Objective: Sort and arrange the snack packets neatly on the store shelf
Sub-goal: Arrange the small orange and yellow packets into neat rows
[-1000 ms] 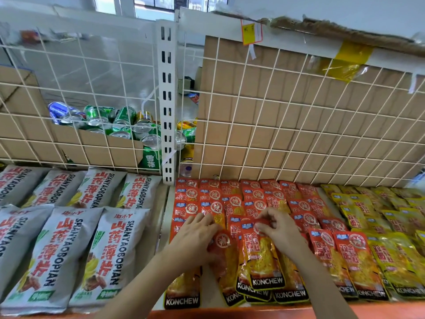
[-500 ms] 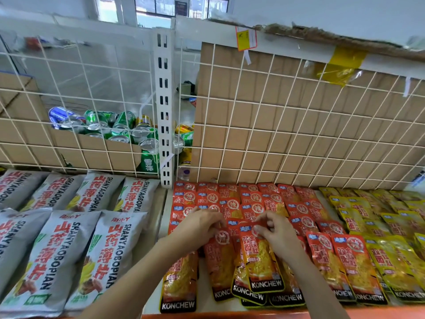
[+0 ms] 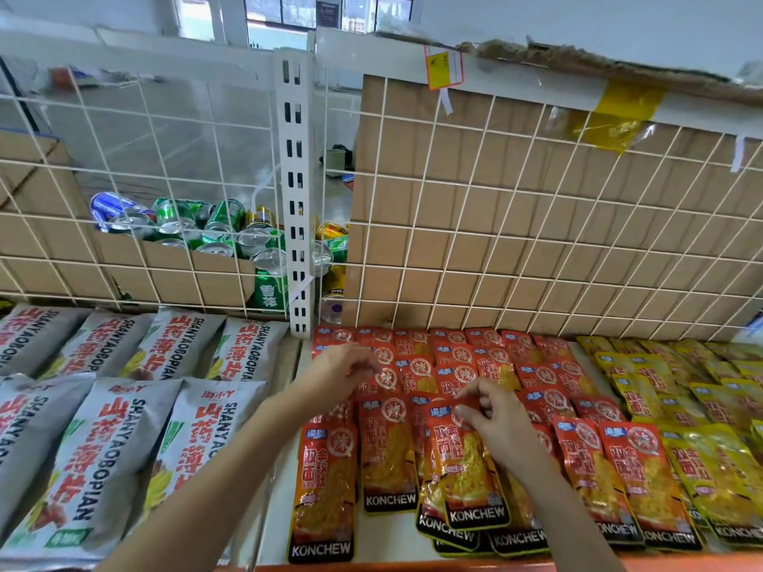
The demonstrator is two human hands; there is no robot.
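Your left hand (image 3: 340, 375) has gone from the front row, where it lay half a second ago, to a row further back among the red packets (image 3: 454, 353); your right hand (image 3: 495, 414) has stayed at the top edge of the same red packet (image 3: 468, 468). That right hand pinches the top seam between thumb and bent fingers, probably because a flat pouch is easiest to steer by its seam; the pouch lies on top of a small heap in the front row, tilted a little against its neighbours, so it looks due for squaring up. The left hand's fingers bend down onto the back-row pouches; blur hides whether they pinch one or only press, so you cannot tell. Red pouches lie in overlapping rows on the shelf (image 3: 392, 534), each row covering the foot of the one behind, which keeps the printed fronts showing; yellow packets (image 3: 702, 390) lie just beside them on the right and grey bags (image 3: 124, 427) on the left, each kind apart.
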